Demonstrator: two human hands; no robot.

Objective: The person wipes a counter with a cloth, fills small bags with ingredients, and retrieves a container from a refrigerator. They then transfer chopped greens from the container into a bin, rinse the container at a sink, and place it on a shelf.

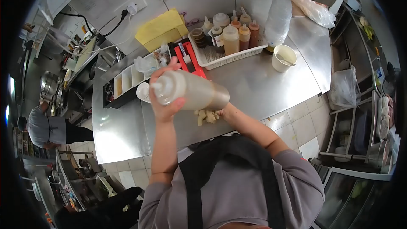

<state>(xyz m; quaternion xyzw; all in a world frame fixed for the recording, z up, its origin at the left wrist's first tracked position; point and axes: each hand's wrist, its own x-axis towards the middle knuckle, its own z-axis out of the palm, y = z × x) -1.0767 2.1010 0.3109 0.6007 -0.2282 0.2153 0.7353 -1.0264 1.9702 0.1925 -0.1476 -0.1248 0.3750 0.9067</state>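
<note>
Gripped the squeeze bottle [193, 91] sideways in the left hand [166, 104], fingers wrapped tight near the nozzle, just in front of the white basket [231, 58]. Looked soft, slick and fairly heavy, so probably safer grabbed mid-body. Couldn't tell the right hand's [221, 111] fingers, hidden behind the bottle.

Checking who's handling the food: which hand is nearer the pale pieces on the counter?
Right. The right hand is right at the pale pieces, though the squeeze bottle hides most of it. The left hand grips that bottle, held sideways above them.
</note>
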